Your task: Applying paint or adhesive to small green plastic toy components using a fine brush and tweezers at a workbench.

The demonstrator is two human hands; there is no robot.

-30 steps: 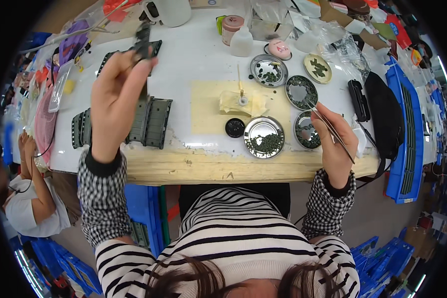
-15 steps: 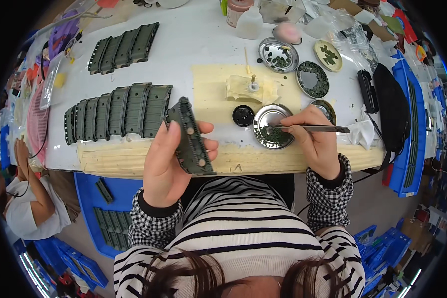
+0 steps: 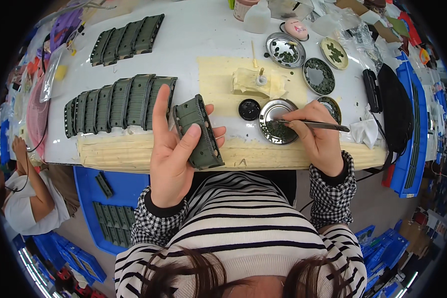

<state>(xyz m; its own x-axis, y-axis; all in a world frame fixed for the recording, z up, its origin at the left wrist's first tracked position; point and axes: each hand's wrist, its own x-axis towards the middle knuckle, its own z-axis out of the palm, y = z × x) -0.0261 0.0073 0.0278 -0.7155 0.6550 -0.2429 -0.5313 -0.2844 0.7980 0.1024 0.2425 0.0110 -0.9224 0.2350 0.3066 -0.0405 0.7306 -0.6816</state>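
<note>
My left hand [image 3: 176,154] holds a dark green moulded model part [image 3: 191,119], long and ribbed, with its toothed edge tilted toward the right; the index finger points up, off the part. In my right hand [image 3: 319,134] is a pair of dark tweezers [image 3: 328,126], gripped between thumb and fingers. Its tips reach into a round metal dish [image 3: 289,105] of small dark green pieces. Whether the tips pinch a piece is too small to tell. Just left of that dish stands a small black pot [image 3: 249,110] with dark contents.
Similar green parts [image 3: 119,102] lie in rows at the left of the table. More dishes of pieces [image 3: 319,76] stand behind my right hand, near a tape-wrapped block [image 3: 259,83]. A blue bin [image 3: 92,193] with green parts sits below the table's left edge. Another person [image 3: 35,198] sits at far left.
My left hand has turned the green part, so its broad face shows more, and the index finger has lifted off. The tweezers remain in the dish. The whole view has shifted slightly.
</note>
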